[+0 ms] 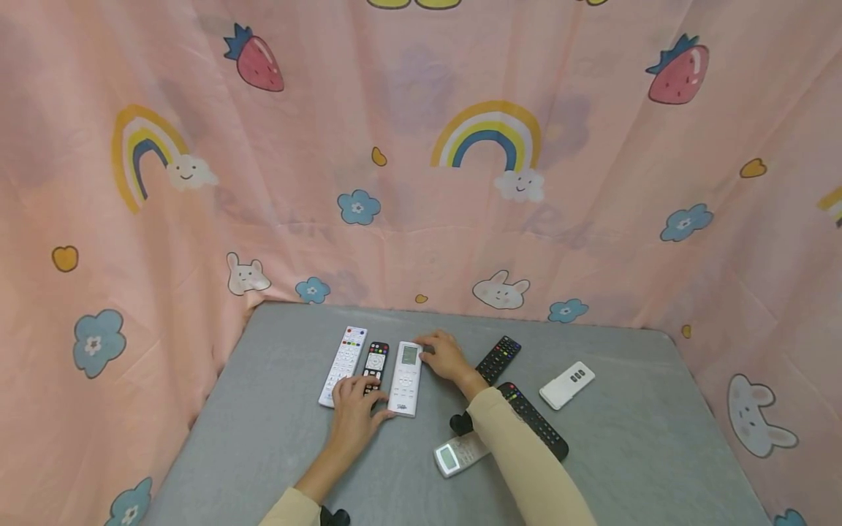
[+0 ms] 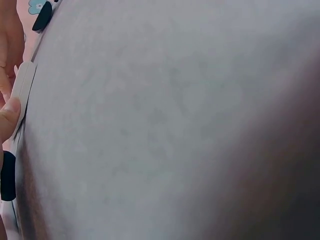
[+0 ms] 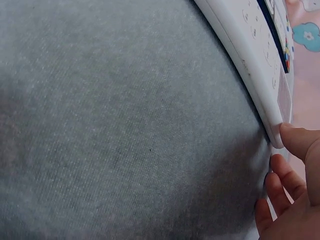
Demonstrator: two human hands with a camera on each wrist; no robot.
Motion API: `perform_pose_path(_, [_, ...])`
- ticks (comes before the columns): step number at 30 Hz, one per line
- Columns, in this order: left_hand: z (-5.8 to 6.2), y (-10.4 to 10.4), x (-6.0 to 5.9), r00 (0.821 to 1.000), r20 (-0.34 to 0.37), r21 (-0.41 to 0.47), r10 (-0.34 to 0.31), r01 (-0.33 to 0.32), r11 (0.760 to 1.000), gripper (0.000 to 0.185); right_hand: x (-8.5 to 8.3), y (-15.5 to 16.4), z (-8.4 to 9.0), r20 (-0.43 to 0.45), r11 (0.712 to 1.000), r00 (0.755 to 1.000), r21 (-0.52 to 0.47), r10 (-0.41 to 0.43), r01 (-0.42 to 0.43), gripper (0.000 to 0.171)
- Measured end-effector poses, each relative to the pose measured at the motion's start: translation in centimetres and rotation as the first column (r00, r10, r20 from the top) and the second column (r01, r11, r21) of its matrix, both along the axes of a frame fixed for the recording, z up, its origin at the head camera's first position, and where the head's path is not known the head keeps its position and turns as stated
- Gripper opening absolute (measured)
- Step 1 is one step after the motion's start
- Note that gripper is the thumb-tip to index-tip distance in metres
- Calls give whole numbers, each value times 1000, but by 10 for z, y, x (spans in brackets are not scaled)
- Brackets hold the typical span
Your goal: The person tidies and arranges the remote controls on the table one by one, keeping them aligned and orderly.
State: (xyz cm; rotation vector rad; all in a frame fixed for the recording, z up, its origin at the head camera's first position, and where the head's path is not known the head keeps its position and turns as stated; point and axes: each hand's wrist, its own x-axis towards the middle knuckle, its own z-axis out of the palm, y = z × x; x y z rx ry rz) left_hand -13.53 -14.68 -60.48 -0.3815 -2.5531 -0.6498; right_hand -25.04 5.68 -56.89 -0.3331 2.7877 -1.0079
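A white air-conditioner remote (image 1: pixel 404 383) with a small grey screen lies on the table between both hands. My left hand (image 1: pixel 355 415) has its thumb against the remote's lower left corner, while its fingers rest over the lower part of a black remote (image 1: pixel 376 359) with pale buttons. At the upper right corner, my right hand (image 1: pixel 447 356) touches the white remote; the right wrist view shows the thumb (image 3: pixel 296 139) on that corner with the other fingers loosely bent beside it. A longer white remote (image 1: pixel 345 361) lies left of the black one, its lower end near the left fingers.
Right of the hands lie a black remote (image 1: pixel 500 356), a longer black remote (image 1: pixel 539 424) and a silver-grey remote (image 1: pixel 457 454), all partly behind the right arm. Farther right is a short white remote (image 1: pixel 567 386). A pink patterned curtain (image 1: pixel 421 241) hangs behind the grey-covered table (image 1: pixel 638 438).
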Motion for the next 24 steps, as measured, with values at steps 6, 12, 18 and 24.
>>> perform_pose_path(6, [1, 0, 3, 1000, 6, -6, 8, -8, 1000, 31, 0, -1, -1, -11, 1000, 1000, 8, 7, -7, 33])
perform_pose_path(12, [1, 0, 3, 1000, 21, 16, -3, 3, 1000, 30, 1, -1, -1, -4, 1000, 1000, 1, 1, -1, 33])
perform_pose_path(18, [1, 1, 4, 1000, 16, 23, -10, 10, 1000, 30, 2, 3, 0, -8, 999, 1000, -31, 22, -22, 35])
perform_pose_path(24, [5, 4, 5, 998, -8, 40, -60, 61, 997, 31, 8, 20, 6, -4, 990, 998, -127, 57, -57, 41])
